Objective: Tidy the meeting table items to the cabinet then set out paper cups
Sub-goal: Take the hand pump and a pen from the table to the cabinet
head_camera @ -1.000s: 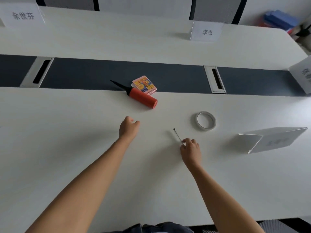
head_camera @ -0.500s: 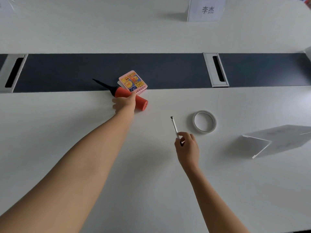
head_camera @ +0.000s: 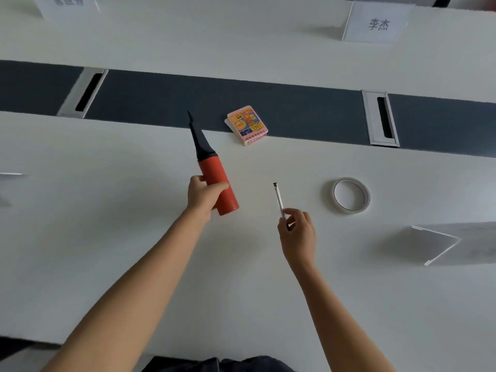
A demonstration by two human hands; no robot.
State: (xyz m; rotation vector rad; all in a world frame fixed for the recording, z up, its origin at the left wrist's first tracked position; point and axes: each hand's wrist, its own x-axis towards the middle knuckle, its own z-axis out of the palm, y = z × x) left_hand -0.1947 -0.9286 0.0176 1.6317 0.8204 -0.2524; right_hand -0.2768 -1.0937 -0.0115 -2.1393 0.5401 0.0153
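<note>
Far name card [head_camera: 67,4] cut off and blurred, left hand [head_camera: 204,196] gripping red pump [head_camera: 214,173] with nozzle pointing away, right hand [head_camera: 296,232] pinching thin pen [head_camera: 278,198], both arms stretched over table [head_camera: 107,210]

We read one thing clearly: the white name card [head_camera: 378,22] at the upper right of the frame carries two dark characters — 李杰. The second name card [head_camera: 68,5] at the upper left shows dark characters too, but blurred and cut by the top edge. The small notebook [head_camera: 247,124] near the centre has a colourful printed cover — its lettering is too small for us.
</note>
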